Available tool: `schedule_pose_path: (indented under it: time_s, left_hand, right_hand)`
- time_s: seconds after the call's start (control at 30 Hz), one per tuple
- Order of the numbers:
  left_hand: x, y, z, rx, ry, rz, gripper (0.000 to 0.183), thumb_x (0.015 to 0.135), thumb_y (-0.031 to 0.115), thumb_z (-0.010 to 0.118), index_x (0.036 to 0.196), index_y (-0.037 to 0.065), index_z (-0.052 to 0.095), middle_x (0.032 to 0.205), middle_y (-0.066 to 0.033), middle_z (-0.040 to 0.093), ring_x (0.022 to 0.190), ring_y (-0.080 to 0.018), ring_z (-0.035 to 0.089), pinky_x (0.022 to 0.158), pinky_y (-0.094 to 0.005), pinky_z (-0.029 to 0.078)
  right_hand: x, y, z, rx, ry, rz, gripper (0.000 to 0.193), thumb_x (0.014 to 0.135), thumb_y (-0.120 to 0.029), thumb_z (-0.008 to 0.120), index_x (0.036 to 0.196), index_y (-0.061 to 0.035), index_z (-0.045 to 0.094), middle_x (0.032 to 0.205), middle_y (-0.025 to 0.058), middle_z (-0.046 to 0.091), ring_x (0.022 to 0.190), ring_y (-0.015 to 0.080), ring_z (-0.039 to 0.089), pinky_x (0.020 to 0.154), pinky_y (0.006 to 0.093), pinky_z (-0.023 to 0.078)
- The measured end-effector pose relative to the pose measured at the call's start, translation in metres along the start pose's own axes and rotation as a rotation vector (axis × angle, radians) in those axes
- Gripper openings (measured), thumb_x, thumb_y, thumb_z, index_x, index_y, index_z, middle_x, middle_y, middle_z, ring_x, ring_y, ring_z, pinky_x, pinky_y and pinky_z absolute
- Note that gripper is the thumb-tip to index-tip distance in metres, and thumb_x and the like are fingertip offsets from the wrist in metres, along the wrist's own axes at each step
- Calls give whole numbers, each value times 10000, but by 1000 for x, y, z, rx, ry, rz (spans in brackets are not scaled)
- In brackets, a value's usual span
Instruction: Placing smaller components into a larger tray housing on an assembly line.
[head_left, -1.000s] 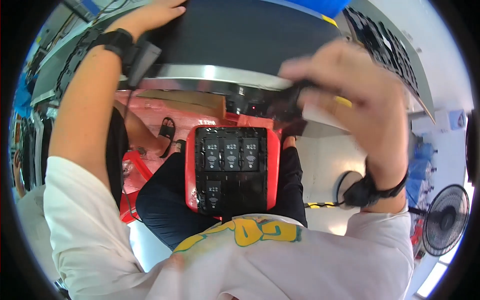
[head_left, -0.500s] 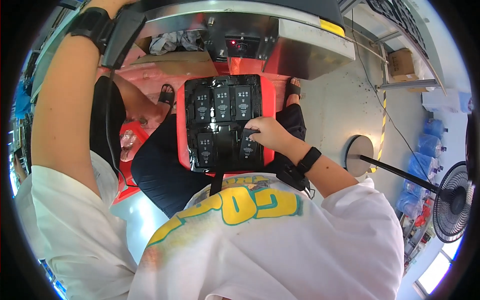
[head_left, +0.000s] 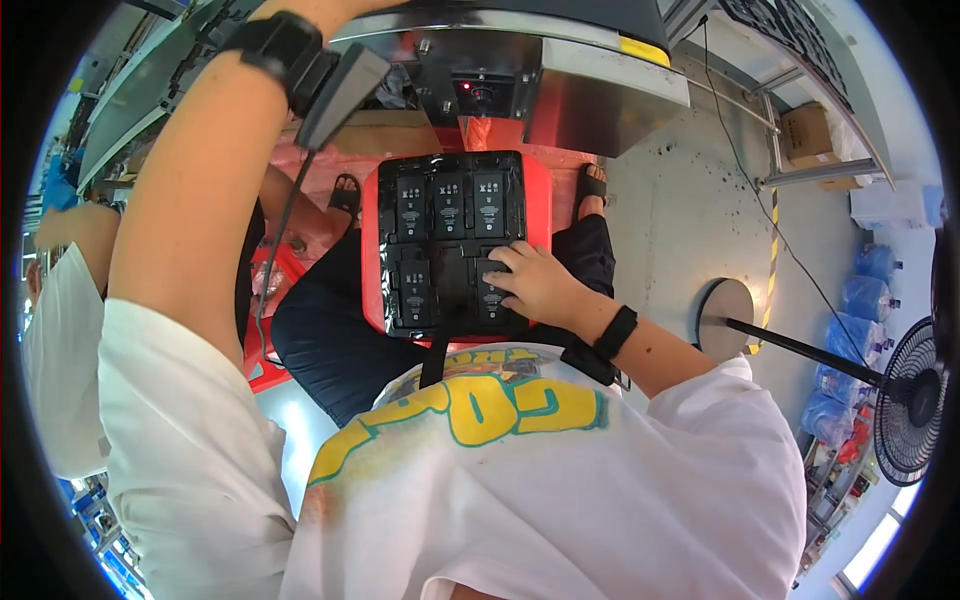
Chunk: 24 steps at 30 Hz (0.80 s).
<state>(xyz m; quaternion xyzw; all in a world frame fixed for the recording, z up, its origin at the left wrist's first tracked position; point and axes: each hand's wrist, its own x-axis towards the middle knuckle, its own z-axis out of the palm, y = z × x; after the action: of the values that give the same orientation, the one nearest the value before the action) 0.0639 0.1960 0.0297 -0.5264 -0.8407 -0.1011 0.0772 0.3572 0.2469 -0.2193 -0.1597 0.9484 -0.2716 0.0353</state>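
Observation:
A black tray (head_left: 458,245) with flat black phone batteries in its slots lies on a red base (head_left: 538,200) between my legs. Three batteries make up the far row, with the middle battery (head_left: 447,205) among them. In the near row, a battery (head_left: 414,295) fills the left slot, and the middle slot holds none. My right hand (head_left: 545,287) has its curled fingers on the battery (head_left: 492,305) in the near right slot, covering its upper part. My left hand (head_left: 325,12) reaches to the top edge by the machine, its fingers cut off from view.
A metal machine (head_left: 608,95) with a red light stands just beyond the tray. From my left wrist strap a black block (head_left: 345,95) hangs with a cable. Another person (head_left: 65,330) is at the left. A black fan (head_left: 908,400) stands at the right, near wrapped blue bottles (head_left: 862,300).
The battery under my right hand was tilted and now lies in line with its slot. My left arm has shifted right along the machine. Another person has come into view at the left.

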Motion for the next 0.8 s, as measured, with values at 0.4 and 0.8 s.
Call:
schedule_pose_path:
  time_s: [0.4,0.8]
  left_hand:
    - [-232,63,171,-441,-423,267,939,582,442,791,1271,-82,425,1169,-222,436,1100,-365,439,977,-421,379]
    - [-276,57,200,-386,-333,219,761,685,306,766,1302,-2,444,1325,-178,417,1220,-349,407,1027,-410,332]
  right_hand:
    - [-33,13,-4,73,215,319,297,775,-139,653,1047,-26,619,1059,125,523,1008,317,537,860,402,465]
    - [-16,-34,-94,131,524,301,268,784,-85,656,1037,-10,609,953,127,572,878,304,591,799,363,480]
